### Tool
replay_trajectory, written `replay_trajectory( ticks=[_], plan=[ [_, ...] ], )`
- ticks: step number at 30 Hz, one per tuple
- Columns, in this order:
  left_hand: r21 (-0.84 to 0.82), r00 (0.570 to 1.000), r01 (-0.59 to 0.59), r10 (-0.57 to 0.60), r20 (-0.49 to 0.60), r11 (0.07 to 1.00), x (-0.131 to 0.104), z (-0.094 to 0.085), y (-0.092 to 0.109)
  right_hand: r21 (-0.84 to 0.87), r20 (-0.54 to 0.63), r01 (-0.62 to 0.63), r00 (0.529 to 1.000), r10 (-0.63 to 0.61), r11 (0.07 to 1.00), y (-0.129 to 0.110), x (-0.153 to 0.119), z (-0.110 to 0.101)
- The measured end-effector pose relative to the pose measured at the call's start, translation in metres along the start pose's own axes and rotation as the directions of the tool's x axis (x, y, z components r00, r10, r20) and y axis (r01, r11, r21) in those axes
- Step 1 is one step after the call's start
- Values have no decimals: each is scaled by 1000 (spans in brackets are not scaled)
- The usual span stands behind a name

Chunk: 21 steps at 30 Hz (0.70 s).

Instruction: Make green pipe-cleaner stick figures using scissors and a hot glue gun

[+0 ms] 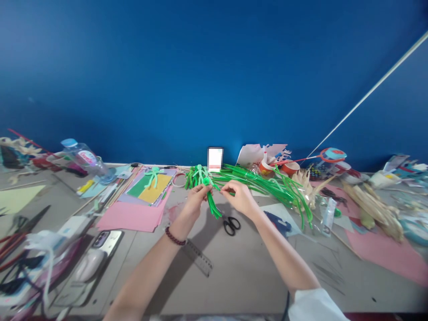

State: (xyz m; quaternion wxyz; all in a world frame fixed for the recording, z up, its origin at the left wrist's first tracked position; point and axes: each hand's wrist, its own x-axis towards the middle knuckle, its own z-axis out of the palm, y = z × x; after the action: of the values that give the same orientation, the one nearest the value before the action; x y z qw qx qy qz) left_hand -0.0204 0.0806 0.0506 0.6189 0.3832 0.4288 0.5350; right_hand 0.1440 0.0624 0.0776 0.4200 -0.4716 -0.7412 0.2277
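My left hand (198, 196) is closed around a bundle of green pipe cleaners (213, 206), whose loose ends hang down to the right. At the top of the bundle a green knob shows above my fingers. My right hand (238, 195) pinches the tip of one green strand that sticks out sideways from the bundle. Just below the hands lie black-handled scissors (231, 225), their blades partly hidden under the pipe cleaners. Behind my left hand are light green pipe-cleaner figures (199, 171). A long pile of green pipe cleaners (267, 185) spreads out behind and right of my right hand.
Pink paper sheets (133, 217) and another green figure (153, 177) lie to the left. A clear ruler (198, 258) rests near my left forearm. A phone (96, 258), a plastic bottle (87, 158), a blue glue gun (277, 222) and red cups (290, 168) surround the work area.
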Motion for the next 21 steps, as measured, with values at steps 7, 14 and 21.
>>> replay_trajectory(
  ticks=[7,14,21],
  plan=[
    [-82,961,222,-204,184,972,-6,0,11,-84,-38,3,999,-6,996,14,8,-7],
    [-120,910,335,-288,300,935,2,-15,28,-74,-12,-9,1000,8,997,6,9,-19],
    [240,970,14,-72,233,971,-8,-10,34,-35,44,7,999,-5,999,3,5,-15]
  ],
)
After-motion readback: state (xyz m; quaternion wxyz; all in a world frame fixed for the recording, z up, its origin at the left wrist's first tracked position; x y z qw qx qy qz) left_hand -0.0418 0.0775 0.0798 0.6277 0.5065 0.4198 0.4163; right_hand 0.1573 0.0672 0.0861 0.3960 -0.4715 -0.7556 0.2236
